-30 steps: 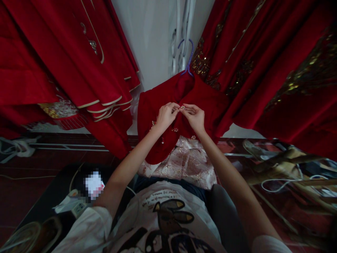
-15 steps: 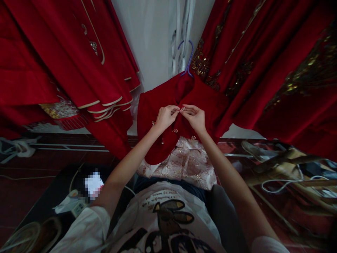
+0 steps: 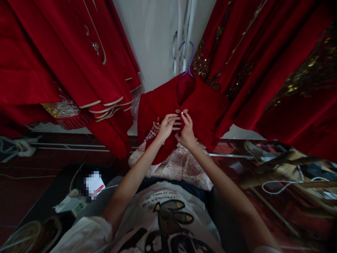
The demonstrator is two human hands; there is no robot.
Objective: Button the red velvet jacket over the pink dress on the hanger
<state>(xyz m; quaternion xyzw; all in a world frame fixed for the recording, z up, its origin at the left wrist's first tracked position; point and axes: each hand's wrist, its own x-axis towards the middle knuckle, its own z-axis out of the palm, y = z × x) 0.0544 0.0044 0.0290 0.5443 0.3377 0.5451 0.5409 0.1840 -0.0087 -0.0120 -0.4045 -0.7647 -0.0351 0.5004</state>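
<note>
A red jacket (image 3: 207,102) hangs in front of me on a purple hanger (image 3: 189,63). At its neckline two beaded halves of a clasp (image 3: 185,111) sit side by side, with a small pearl between them. My left hand (image 3: 167,127) lies on the jacket front just below the clasp, fingers apart. My right hand (image 3: 187,133) is beside it, fingers stretched up, their tips touching or nearly touching the clasp's lower edge. A beaded fringe ornament (image 3: 155,129) shows left of my left hand. The lower clasps are mostly behind my hands.
Pale pink brocade fabric (image 3: 181,167) lies across my lap under the jacket. Red garments (image 3: 110,80) hang on the left, and sequinned red ones (image 3: 252,80) on the right. A dark surface at lower left bears a power strip (image 3: 79,208). Wooden pieces (image 3: 276,168) and cables lie at right.
Both hands have let go of the clasp at the neckline and moved down, fingers spreading. The clasp halves now show together, and the beaded fringe at left is more exposed.
</note>
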